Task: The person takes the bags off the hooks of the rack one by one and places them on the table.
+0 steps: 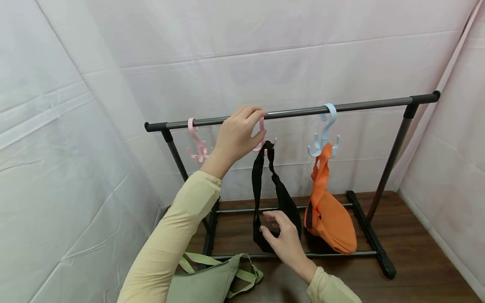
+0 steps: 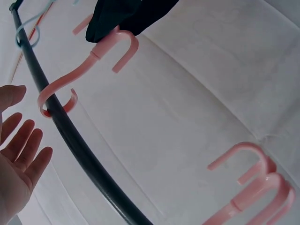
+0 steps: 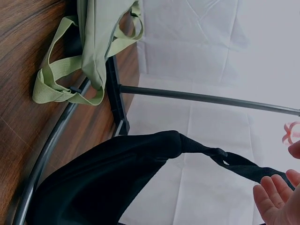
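Note:
A black bag (image 1: 289, 210) hangs by its strap from the middle pink hook (image 1: 262, 124), which sits on the rack's top rod (image 1: 363, 104). Beside that hook my left hand (image 1: 240, 134) is raised at the rod. The left wrist view shows the left hand (image 2: 21, 161) apart from the hook, fingers relaxed, nothing held. Lower down, my right hand (image 1: 284, 240) is in front of the black bag, thumb and fingers spread apart. In the right wrist view the right hand (image 3: 276, 201) lies close to the bag's strap (image 3: 243, 165); whether they touch I cannot tell.
To the right, an orange bag (image 1: 335, 223) hangs from a light blue hook (image 1: 330, 120). Another pink hook (image 1: 195, 136) is at the rod's left end. A green bag (image 1: 204, 284) lies low at the front left. White cloth walls (image 1: 242, 50) surround the rack.

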`<control>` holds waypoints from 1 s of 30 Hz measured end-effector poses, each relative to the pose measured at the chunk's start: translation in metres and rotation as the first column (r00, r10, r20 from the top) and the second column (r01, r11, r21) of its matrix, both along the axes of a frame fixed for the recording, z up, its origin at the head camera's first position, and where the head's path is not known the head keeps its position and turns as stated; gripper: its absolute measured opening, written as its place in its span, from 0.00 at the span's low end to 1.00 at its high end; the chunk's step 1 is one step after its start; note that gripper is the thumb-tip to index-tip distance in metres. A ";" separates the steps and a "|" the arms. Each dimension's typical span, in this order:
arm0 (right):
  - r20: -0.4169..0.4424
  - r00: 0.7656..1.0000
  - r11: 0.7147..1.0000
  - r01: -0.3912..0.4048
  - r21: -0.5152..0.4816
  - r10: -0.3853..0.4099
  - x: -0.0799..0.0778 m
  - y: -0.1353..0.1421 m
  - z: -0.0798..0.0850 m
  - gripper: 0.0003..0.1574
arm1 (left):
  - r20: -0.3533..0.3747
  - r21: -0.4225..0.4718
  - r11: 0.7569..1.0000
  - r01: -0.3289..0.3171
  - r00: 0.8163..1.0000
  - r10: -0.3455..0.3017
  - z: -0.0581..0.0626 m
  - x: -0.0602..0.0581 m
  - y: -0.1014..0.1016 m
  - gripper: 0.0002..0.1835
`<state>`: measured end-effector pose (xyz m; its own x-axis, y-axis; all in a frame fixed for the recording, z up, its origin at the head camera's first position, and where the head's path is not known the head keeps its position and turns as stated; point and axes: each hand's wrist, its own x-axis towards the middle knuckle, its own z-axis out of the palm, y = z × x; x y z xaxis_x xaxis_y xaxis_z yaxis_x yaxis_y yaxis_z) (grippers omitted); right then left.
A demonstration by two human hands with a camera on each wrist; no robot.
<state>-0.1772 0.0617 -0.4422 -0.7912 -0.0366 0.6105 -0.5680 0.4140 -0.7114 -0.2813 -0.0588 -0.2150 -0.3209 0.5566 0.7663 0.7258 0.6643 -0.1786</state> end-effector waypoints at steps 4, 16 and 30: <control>0.009 1.000 1.000 -0.012 -0.003 0.012 0.000 0.001 -0.001 0.20 | 0.044 -0.052 0.998 -0.029 0.999 0.032 0.006 -0.004 0.003 0.16; 0.002 1.000 1.000 -0.024 0.008 0.024 -0.004 0.005 -0.005 0.19 | 0.074 -0.076 0.997 -0.019 0.997 0.025 0.006 -0.011 0.005 0.11; -0.061 0.998 0.999 0.034 0.025 -0.032 -0.037 0.016 0.017 0.16 | 0.062 -0.062 0.998 -0.009 0.998 0.013 0.005 -0.012 0.005 0.07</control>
